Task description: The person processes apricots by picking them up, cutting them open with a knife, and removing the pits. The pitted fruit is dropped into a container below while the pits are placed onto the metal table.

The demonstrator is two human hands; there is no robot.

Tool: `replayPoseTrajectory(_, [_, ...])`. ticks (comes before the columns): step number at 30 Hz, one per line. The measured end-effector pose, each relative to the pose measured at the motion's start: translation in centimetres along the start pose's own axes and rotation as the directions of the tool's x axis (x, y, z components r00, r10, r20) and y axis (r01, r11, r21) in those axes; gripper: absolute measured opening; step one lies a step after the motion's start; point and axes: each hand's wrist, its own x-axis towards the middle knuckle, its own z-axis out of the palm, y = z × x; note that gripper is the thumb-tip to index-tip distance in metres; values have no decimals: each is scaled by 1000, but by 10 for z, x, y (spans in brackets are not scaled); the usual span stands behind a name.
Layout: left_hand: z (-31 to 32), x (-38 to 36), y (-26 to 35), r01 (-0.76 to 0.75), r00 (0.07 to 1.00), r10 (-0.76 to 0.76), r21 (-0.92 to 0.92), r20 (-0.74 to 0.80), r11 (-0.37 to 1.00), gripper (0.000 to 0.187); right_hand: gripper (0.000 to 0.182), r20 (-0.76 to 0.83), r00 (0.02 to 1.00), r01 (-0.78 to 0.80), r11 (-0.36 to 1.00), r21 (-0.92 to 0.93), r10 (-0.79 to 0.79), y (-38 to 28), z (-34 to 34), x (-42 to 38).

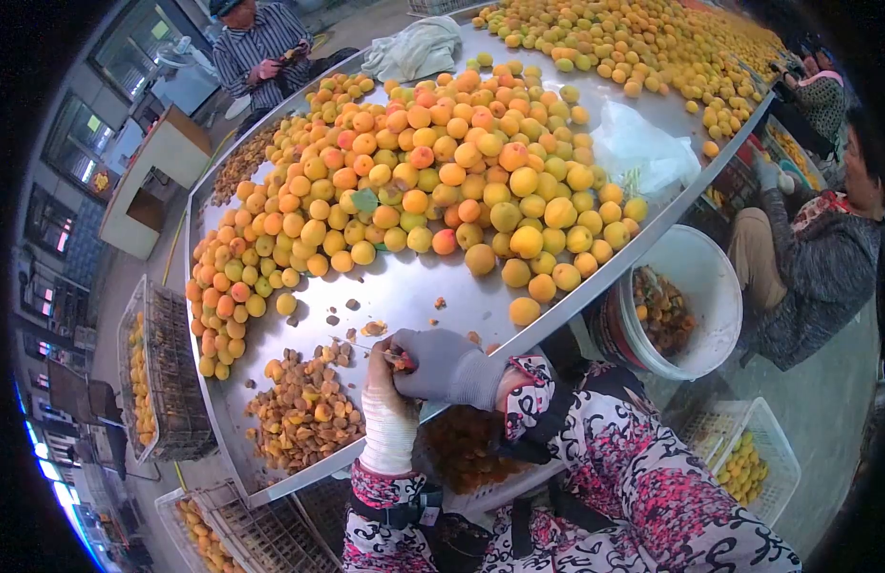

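Over the near edge of the metal table, the left hand and grey-gloved right hand meet, fingers closed together on a reddish piece of fruit. Bare metal lies open between them and the apricot heap; a pile of pits crowds toward the near left corner.

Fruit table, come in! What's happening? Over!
Left hand, grey-gloved right hand: together near table edge. Reddish piece between them. Brown-orange pile alongside. Fruit heap ahead.
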Motion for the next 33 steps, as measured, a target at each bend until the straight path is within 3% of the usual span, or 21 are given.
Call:
replayPoseTrajectory(2, [4, 1, 2, 14, 992, -36, -176, -123, 984, 36, 37, -6, 1000, -3, 1000, -15, 3, -2, -1, -1])
replayPoseTrajectory(3, [4, 4, 5, 14, 991, -37, -175, -126, 984, 36, 37, -2, 1000, -2, 1000, -13, 2, -3, -2, -2])
replayPoseTrajectory(5, [8, 8, 21, 55, 952, -214, -563, -219, 824, 38, 41, -16, 1000, -13, 986, 164, 16, -8, -13, -6])
replayPoseTrajectory(6, [-6, 6, 27, 105, 976, -184, -497, -114, 862, 40, 41, -10, 1000, -10, 986, 165, 11, -4, -16, -3])
replayPoseTrajectory(9, [-16, 1, 33, 88, 981, -157, -467, -110, 880, 40, 44, 46, 988, -150, 989, 6, 149, 4, -28, 7])
replayPoseTrajectory(10, [-21, -2, 36, 129, 988, -150, -391, -23, 911, 39, 44, 50, 988, -148, 989, 9, 147, 11, -29, 9])
replayPoseTrajectory(12, [-21, -11, 44, 161, 987, -149, -312, 63, 936, 38, 40, -148, 988, 3, 971, 239, 33, 27, -31, 14])
replayPoseTrajectory(14, [-17, -22, 56, 155, 972, -164, 68, 165, 986, 33, 42, -225, 972, 6, 954, 299, 64, 34, -40, 13])
replayPoseTrajectory(16, [-19, -30, 54, 197, 962, -219, 143, 164, 970, 30, 28, -311, 928, -31, 876, 481, 204, 27, -54, 12])
replayPoseTrajectory(18, [-14, -36, 49, 171, 897, -272, 295, 348, 940, 26, 28, -351, 903, -64, 885, 461, 248, 24, -64, 0])
replayPoseTrajectory(19, [-11, -38, 52, 65, 838, -312, 487, 447, 871, 25, 29, -341, 901, -44, 841, 540, 266, 25, -68, -3])
replayPoseTrajectory(20, [-2, -38, 55, 86, 785, -396, 549, 477, 831, 27, 30, -332, 900, -21, 789, 614, 282, 27, -73, -6])
replayPoseTrajectory(22, [9, -38, 54, -238, 742, -262, 609, 617, 757, 29, 26, -334, 899, 10, 750, 662, 284, 29, -80, -10])
replayPoseTrajectory(23, [15, -35, 58, -243, 743, -262, 613, 616, 752, 29, 27, -399, 867, 71, 718, 692, 298, 30, -83, -12])
replayPoseTrajectory(26, [37, -12, 70, -298, 859, 8, 486, 512, 821, 31, 28, -469, 822, 137, 687, 714, 323, 44, -93, -13])
replayPoseTrajectory(28, [43, 23, 49, -681, 722, 247, 602, 646, 416, 36, 28, -441, 832, 151, 626, 765, 337, 40, -102, -22])
replayPoseTrajectory(30, [58, 51, 28, -393, 896, 57, 725, 441, 566, 43, 29, -465, 821, 187, 614, 767, 331, 42, -104, -24])
replayPoseTrajectory(31, [63, 64, 16, -414, 902, 74, 802, 425, 430, 48, 30, -464, 811, 150, 639, 754, 357, 44, -105, -25])
replayPoseTrajectory(33, [64, 71, 3, -459, 878, 34, 819, 477, 344, 46, 31, -456, 808, 125, 647, 753, 374, 51, -108, -25])
